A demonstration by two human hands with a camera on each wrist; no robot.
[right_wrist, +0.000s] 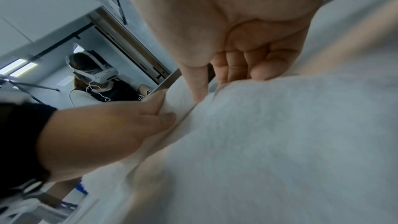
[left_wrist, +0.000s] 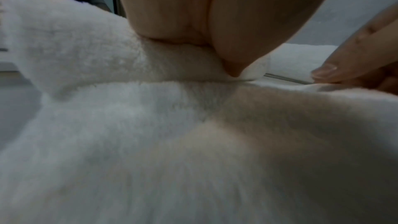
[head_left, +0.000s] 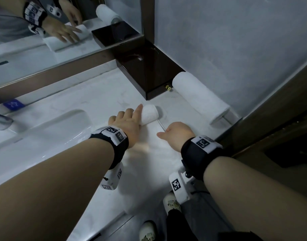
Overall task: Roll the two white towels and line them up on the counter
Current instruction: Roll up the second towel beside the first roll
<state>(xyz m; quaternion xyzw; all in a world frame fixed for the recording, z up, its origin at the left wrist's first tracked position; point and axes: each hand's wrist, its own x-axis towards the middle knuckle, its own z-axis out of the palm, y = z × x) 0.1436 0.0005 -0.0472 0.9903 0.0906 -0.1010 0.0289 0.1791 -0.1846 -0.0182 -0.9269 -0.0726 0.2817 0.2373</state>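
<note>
One white towel (head_left: 199, 96) lies fully rolled at the counter's right end, against the wall. The second white towel (head_left: 154, 153) is half rolled: its roll (head_left: 150, 113) lies across the counter, and its flat part stretches toward me. My left hand (head_left: 131, 113) lies on the roll's left part with the index finger stretched out, palm (left_wrist: 193, 14) pressing into the pile. My right hand (head_left: 175, 134) sits on the flat part near its right edge, fingers (right_wrist: 247, 64) curled onto the cloth and thumb (right_wrist: 198, 88) pressed into the fold. In the right wrist view my left hand (right_wrist: 120, 122) rests along the roll.
A dark brown box (head_left: 149, 72) with a brass knob stands behind the towels, in the corner. The sink basin (head_left: 45, 129) lies to the left. The mirror (head_left: 62, 49) runs along the back. A wall and a wooden door frame (head_left: 279, 105) close the right side.
</note>
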